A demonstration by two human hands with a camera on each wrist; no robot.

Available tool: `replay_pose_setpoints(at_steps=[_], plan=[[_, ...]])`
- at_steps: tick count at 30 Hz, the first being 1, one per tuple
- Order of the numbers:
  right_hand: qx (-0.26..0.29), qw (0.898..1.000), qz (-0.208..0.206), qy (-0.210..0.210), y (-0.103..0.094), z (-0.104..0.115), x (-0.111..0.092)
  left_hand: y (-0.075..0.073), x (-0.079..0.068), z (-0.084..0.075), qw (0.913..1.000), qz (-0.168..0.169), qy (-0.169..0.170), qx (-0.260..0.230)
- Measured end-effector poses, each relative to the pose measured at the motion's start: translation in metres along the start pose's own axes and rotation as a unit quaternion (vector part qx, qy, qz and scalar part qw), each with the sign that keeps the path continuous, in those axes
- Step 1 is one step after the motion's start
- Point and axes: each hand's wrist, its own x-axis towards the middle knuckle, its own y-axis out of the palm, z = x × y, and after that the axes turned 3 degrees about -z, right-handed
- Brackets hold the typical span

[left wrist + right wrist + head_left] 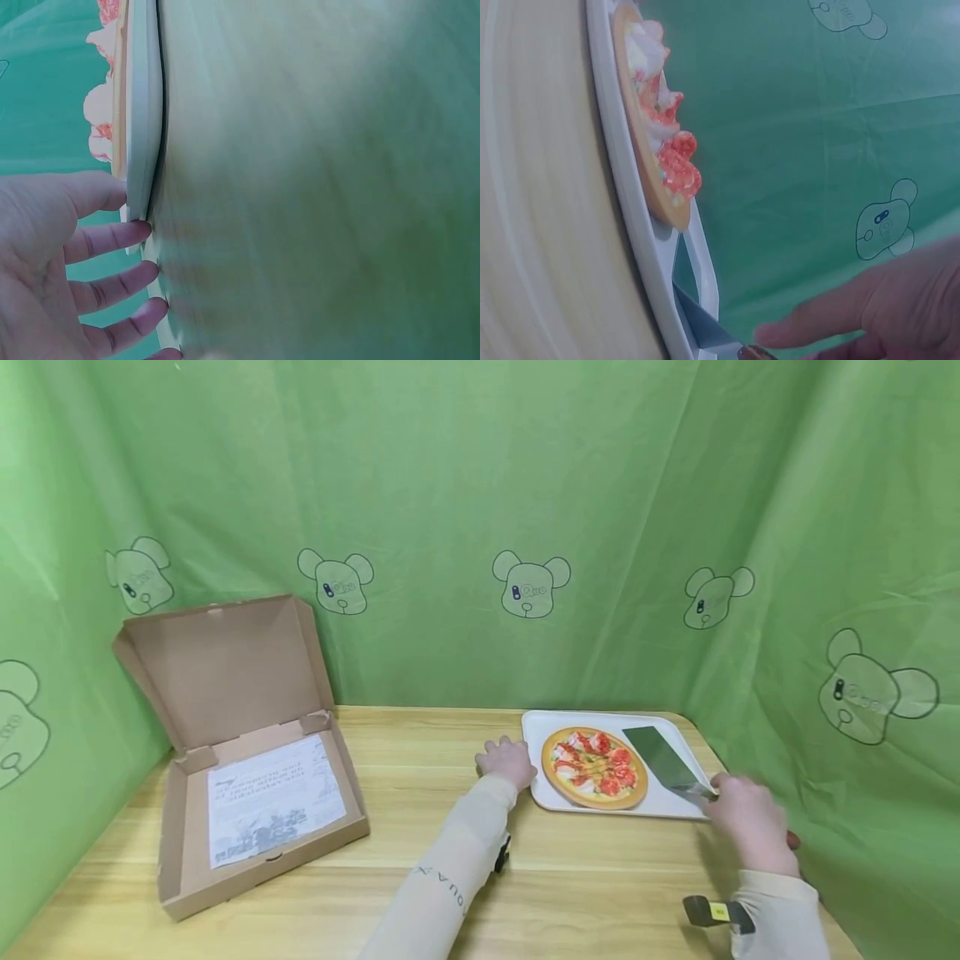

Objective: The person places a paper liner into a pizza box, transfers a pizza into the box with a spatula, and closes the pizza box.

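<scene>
A round pizza [594, 768] with red and white toppings lies on a white tray [536, 727]. At the tray's left edge is my left hand [508, 763]. Its thumb [105, 191] and index fingertip touch the tray's rim, while the other fingers spread along the table. My right hand [748, 818] grips the handle of a spatula [660, 756] beyond the tray's right front corner. Flat and shiny, the spatula's blade reaches over the tray just right of the pizza. Most of the handle is hidden by the hand; its reddish end shows behind.
An open cardboard pizza box [258, 868] stands on the left of the table, lid raised, a printed paper sheet [277, 797] inside. Green curtains [435, 485] with bear-head outlines enclose the wooden table [420, 802] at the back and both sides.
</scene>
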Motion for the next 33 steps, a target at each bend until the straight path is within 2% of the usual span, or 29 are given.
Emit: replay_pose_setpoints(at_steps=[5,12,18,27,33], plan=[[0.002,1.0,0.012,0.027,-0.003,0.002,-0.001,0.001,0.003,0.002,0.9999,0.005,-0.002,-0.009],[0.004,0.999,0.023,0.038,-0.004,0.003,0.001,0.002,0.008,0.004,0.9996,0.004,-0.005,-0.026],[0.005,0.997,0.04,0.059,-0.003,0.0,0.004,-0.004,0.005,0.004,0.9991,0.012,-0.014,-0.039],[0.008,0.991,0.079,0.108,0.001,-0.002,0.007,-0.009,-0.002,0.005,0.9985,0.007,-0.019,-0.051],[0.008,0.99,0.086,0.115,0.001,-0.003,0.007,-0.01,-0.002,0.005,0.9981,0.011,-0.021,-0.058]])
